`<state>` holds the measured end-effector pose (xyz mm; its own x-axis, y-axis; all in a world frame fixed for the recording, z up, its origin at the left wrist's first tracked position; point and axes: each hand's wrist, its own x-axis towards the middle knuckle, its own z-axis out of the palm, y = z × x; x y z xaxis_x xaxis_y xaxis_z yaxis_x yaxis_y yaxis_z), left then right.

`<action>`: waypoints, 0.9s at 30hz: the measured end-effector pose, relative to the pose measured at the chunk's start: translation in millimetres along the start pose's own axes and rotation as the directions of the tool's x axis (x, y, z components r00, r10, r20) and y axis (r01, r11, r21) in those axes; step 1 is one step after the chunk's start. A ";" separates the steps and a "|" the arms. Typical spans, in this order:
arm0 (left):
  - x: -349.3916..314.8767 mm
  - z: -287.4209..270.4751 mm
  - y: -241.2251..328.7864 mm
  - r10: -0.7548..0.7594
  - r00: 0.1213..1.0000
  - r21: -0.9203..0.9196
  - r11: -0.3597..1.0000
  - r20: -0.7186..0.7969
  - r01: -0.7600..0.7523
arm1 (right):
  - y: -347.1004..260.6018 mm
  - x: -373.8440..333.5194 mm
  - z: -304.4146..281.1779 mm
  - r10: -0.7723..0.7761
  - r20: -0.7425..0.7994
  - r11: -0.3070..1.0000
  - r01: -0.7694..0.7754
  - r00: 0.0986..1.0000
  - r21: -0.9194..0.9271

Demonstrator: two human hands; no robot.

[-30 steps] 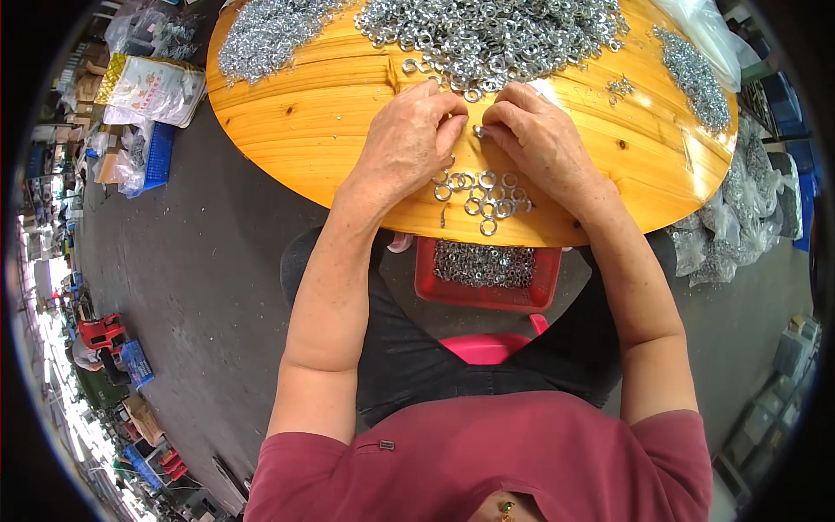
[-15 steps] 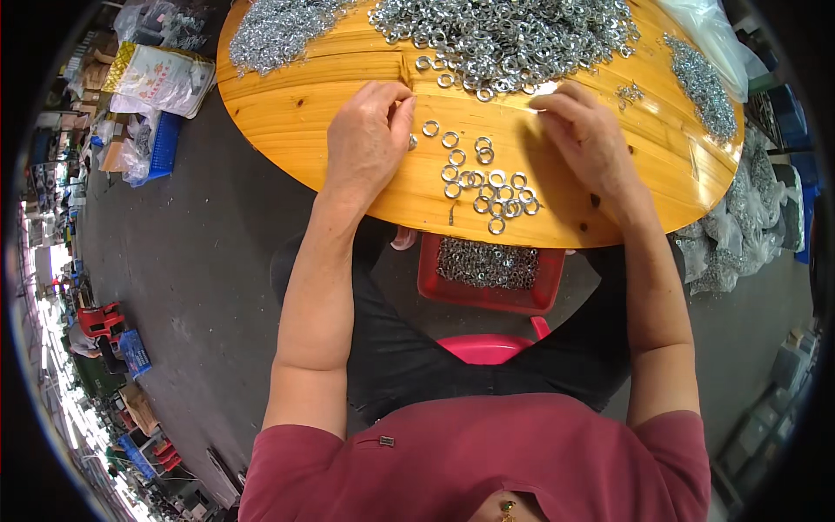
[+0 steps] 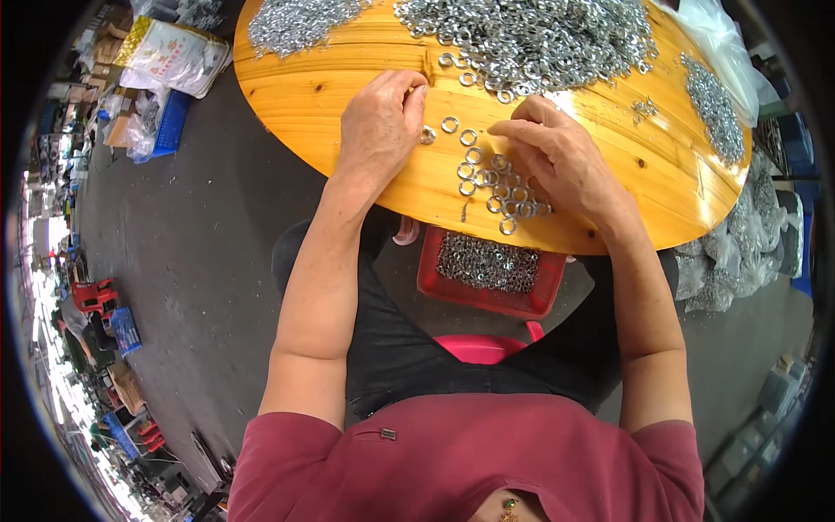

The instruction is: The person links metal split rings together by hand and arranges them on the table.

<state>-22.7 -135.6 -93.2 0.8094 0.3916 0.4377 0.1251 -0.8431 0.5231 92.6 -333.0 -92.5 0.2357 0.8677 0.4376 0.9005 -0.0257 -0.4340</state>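
My left hand (image 3: pixel 380 126) rests on the wooden table, fingers curled and thumb pressed to the forefinger. What it grips, if anything, is hidden; a small metal ring (image 3: pixel 427 136) lies against its inner side. My right hand (image 3: pixel 561 157) reaches over a loose group of silver metal rings (image 3: pixel 519 194), forefinger stretched leftward and the other fingers bent. No ring shows in its fingers, and it covers part of the group. A few single rings (image 3: pixel 450 124) lie between my two hands.
A large heap of rings (image 3: pixel 539 43) covers the table's far side. Smaller metal parts lie in piles at far left (image 3: pixel 300 22) and right (image 3: pixel 715 109). Under the table edge stands a red bin (image 3: pixel 496 300) holding metal parts. Plastic bags (image 3: pixel 718 252) sit at the right.
My right hand has moved left, from beside the heap to over the loose rings, and its forefinger has stretched out. My left hand stays curled beside the same ring. The view has shifted slightly.
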 end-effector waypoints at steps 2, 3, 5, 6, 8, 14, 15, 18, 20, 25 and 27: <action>1.7 -0.9 -3.1 -0.009 1.000 0.006 1.000 -0.021 0.009 | -2.2 2.7 0.9 0.032 -0.018 0.997 -0.033 0.999 -0.067; 1.8 -1.1 -4.6 -0.011 1.000 0.007 1.000 -0.021 0.011 | -3.8 3.0 1.0 0.031 -0.017 0.997 -0.032 0.999 -0.066; 1.9 -1.1 -7.3 -0.010 1.000 0.007 1.000 -0.028 0.011 | -6.8 4.2 -0.8 -0.011 0.010 0.980 0.013 1.000 -0.196; 1.8 -1.2 -8.3 -0.010 0.999 0.006 1.000 -0.030 0.010 | -8.0 4.4 -1.7 -0.031 0.024 0.965 0.036 0.999 -0.260; 1.3 -1.6 -9.0 -0.010 0.999 0.007 1.000 -0.034 0.010 | -8.2 2.8 -1.9 -0.050 0.041 0.945 0.061 0.998 -0.322; -0.4 2.5 -6.2 0.040 0.999 0.097 0.995 -0.022 -0.037 | 15.7 -21.0 -10.3 0.069 -0.048 0.919 -0.082 0.996 -0.387; 0.0 4.9 -6.1 0.074 0.997 0.123 0.990 -0.025 -0.071 | 23.0 -25.4 -13.3 0.068 -0.048 0.919 -0.082 0.996 -0.387; -0.2 9.4 -1.5 0.147 0.989 0.174 0.975 -0.026 -0.141 | 40.9 -34.3 -23.2 0.219 -0.148 0.842 -0.264 0.964 -0.470; -10.2 9.7 9.1 0.124 0.992 0.064 0.990 0.030 -0.126 | 47.0 -36.4 -34.6 0.289 -0.185 0.871 -0.338 0.939 -0.355; -11.4 -14.2 11.0 -0.081 0.992 -0.203 0.974 0.093 0.099 | 51.3 -39.9 -42.5 0.348 -0.230 0.902 -0.391 0.909 -0.183; -10.2 -24.5 2.5 -0.141 0.971 -0.225 0.957 0.194 0.184 | 50.0 -36.2 -40.1 0.324 -0.250 0.922 -0.364 0.912 -0.133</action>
<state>-44.7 -132.7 -78.4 0.8796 0.4272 0.2094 0.1391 -0.6519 0.7454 143.7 -385.5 -98.4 0.5983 0.6591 0.4556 0.7930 -0.4058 -0.4543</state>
